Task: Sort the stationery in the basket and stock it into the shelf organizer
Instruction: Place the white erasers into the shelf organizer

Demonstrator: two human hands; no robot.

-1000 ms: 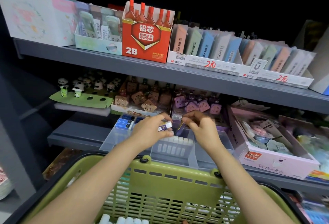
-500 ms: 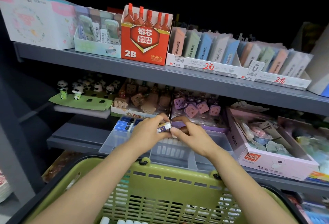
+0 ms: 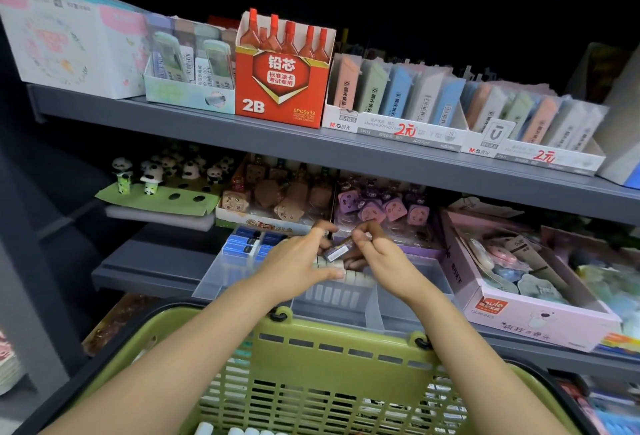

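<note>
Panda-shaped figurines (image 3: pixel 152 173) stand on a green perforated card at the left of the frame, on the lower grey metal shelf (image 3: pixel 145 261). Above them, on the upper shelf, a red cardboard box marked 2B (image 3: pixel 280 88) sits between a pale box of correction tapes (image 3: pixel 188 71) and a white tray of pastel lead packs (image 3: pixel 398 99).

Lower and nearer the centre, a clear plastic shelf organizer (image 3: pixel 221 275) rests on the lower shelf; its left compartment holds blue-sleeved erasers (image 3: pixel 242 244), and its middle compartment holds a row of small white erasers (image 3: pixel 336 292).

Over that middle compartment the left hand (image 3: pixel 298 265) hovers with its thumb stretched out and its fingers reaching toward a small eraser in a grey-and-white sleeve (image 3: pixel 337 250); whether those fingers grip it cannot be told. Just right of it, the right hand (image 3: pixel 381 254) pinches the same eraser between thumb and curled fingers, holding it tilted above the white row.

To the right, a pink cardboard display box (image 3: pixel 540 317) of mixed pastel items lies on the same shelf.

Along the bottom of the frame, a green slotted plastic basket (image 3: pixel 332 348) sits under both forearms, with white items visible at its floor.
</note>
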